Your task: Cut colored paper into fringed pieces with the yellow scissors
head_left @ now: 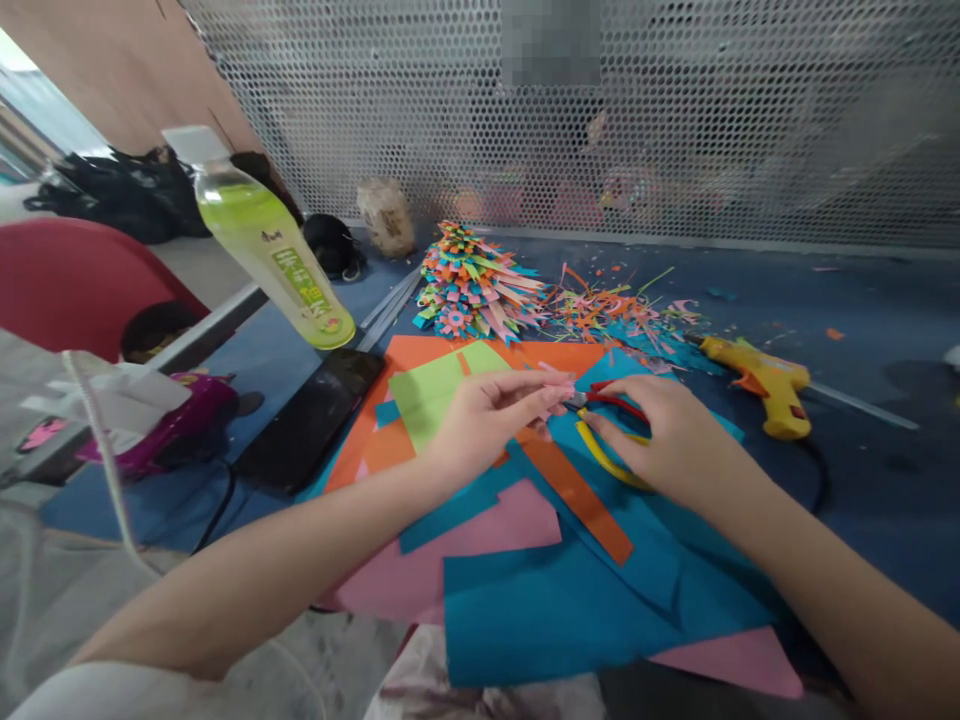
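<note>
My left hand (pixel 499 412) pinches a small pink paper piece (pixel 556 380) above the colored sheets. Closed around the red and yellow handles of a cutting tool (pixel 611 462) is my right hand (pixel 664 430); the tool's metal jaws touch the pink piece between both hands. Under them lie orange, green, pink and blue paper sheets (pixel 570 615). An orange strip (pixel 589 510) rests on the blue paper. Behind the hands stands a cone of many colored paper curls (pixel 469 285), with a heap of thin paper scraps (pixel 615 312) to its right.
A yellow glue gun (pixel 772 380) lies at the right. On the left are a black phone (pixel 307 425), a tilted green drink bottle (pixel 266 240), a purple object (pixel 165 425) and a white cable (pixel 105 465). A perforated metal panel (pixel 450 110) stands behind the blue table (pixel 885 330).
</note>
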Demonstrator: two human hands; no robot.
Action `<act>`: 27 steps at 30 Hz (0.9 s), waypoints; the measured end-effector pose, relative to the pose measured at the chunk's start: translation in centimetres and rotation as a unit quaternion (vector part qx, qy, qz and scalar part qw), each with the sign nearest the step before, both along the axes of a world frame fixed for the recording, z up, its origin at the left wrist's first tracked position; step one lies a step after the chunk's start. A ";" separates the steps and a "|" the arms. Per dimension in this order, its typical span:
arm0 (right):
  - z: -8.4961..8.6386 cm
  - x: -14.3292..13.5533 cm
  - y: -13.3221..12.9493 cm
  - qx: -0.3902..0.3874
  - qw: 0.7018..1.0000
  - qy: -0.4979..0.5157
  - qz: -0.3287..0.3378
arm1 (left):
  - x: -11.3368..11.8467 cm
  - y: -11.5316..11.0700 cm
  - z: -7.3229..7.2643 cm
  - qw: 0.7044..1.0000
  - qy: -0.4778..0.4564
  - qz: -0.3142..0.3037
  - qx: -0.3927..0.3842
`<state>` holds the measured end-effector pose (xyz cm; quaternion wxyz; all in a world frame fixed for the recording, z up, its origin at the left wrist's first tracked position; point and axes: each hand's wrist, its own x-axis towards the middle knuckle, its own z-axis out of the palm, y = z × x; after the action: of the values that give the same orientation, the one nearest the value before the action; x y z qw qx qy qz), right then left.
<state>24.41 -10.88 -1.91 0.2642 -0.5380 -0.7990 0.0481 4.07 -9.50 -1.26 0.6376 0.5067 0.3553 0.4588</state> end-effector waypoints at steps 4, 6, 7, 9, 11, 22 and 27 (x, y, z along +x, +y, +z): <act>1.0 -1.1 -1.0 -0.006 0.994 0.080 0.070 | 0.1 -0.2 0.0 0.999 0.034 -0.029 0.024; 1.3 -1.4 -1.3 -0.035 0.990 0.109 0.082 | 0.1 -0.3 -0.1 0.997 0.047 -0.053 0.035; 1.4 -1.4 -1.4 -0.044 0.989 0.119 0.083 | 0.1 -0.3 -0.1 0.996 0.054 -0.061 0.038; 1.6 -1.4 -1.4 -0.059 0.987 0.128 0.077 | 0.2 -0.4 -0.2 0.995 0.066 -0.063 0.045; 1.7 -1.4 -1.4 -0.072 0.986 0.133 0.064 | 0.2 -0.5 -0.2 0.994 0.071 -0.056 0.054; 2.5 -1.4 -1.3 -0.117 0.976 0.178 0.033 | 0.3 -0.6 -0.2 0.991 0.058 -0.098 0.070; 2.7 -1.3 -1.2 -0.156 0.963 0.219 0.023 | 0.3 -0.9 -0.2 0.990 0.038 -0.113 0.070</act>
<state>23.09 -12.11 0.84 0.3443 -0.5305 -0.7166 0.2942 4.34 -10.40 -1.47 0.6343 0.6043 0.2869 0.3874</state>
